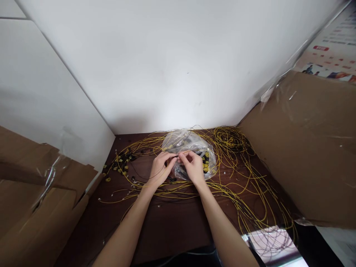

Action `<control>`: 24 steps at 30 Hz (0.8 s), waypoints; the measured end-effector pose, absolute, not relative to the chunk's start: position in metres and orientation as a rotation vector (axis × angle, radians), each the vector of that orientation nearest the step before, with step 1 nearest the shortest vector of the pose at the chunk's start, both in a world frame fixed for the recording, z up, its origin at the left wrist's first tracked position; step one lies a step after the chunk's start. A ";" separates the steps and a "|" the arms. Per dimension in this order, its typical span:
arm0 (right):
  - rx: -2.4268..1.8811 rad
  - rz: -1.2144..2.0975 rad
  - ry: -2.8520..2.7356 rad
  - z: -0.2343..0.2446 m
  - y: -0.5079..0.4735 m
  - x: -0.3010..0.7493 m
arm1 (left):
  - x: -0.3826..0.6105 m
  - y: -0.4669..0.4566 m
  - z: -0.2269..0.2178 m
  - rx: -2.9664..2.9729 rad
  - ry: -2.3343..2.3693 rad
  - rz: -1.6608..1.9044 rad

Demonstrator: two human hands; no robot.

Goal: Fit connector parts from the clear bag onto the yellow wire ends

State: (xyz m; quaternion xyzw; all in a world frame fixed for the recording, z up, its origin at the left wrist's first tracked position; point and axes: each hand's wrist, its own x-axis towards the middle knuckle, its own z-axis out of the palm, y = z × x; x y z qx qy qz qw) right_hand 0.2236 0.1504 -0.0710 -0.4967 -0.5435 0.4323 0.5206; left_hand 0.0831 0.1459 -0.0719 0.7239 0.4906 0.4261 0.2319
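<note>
Both of my hands meet over the middle of a dark wooden table point(172, 222). My left hand point(160, 168) and my right hand point(191, 165) each pinch a thin wire with a small dark piece point(177, 157) between their fingertips. Just behind the hands lies a clear plastic bag point(185, 142) with yellow and black connectors inside. Thin yellow wires point(244, 193) sprawl across the table around and under my hands.
A coil of yellow wire point(229, 137) sits at the back right. A cluster of black and yellow connectors point(121, 163) lies to the left. Cardboard with plastic film stands at the right point(306, 155) and left point(36, 200). A white wall point(167, 66) closes the back.
</note>
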 end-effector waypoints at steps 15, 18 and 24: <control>-1.213 1.025 -1.335 -0.078 0.152 0.221 | 0.084 0.147 -0.073 2.018 1.372 1.152; -1.211 1.014 -1.342 -0.078 0.152 0.221 | 0.084 0.146 -0.073 2.009 1.379 1.140; -1.204 1.053 -1.321 -0.074 0.150 0.221 | 0.084 0.147 -0.073 2.011 1.375 1.132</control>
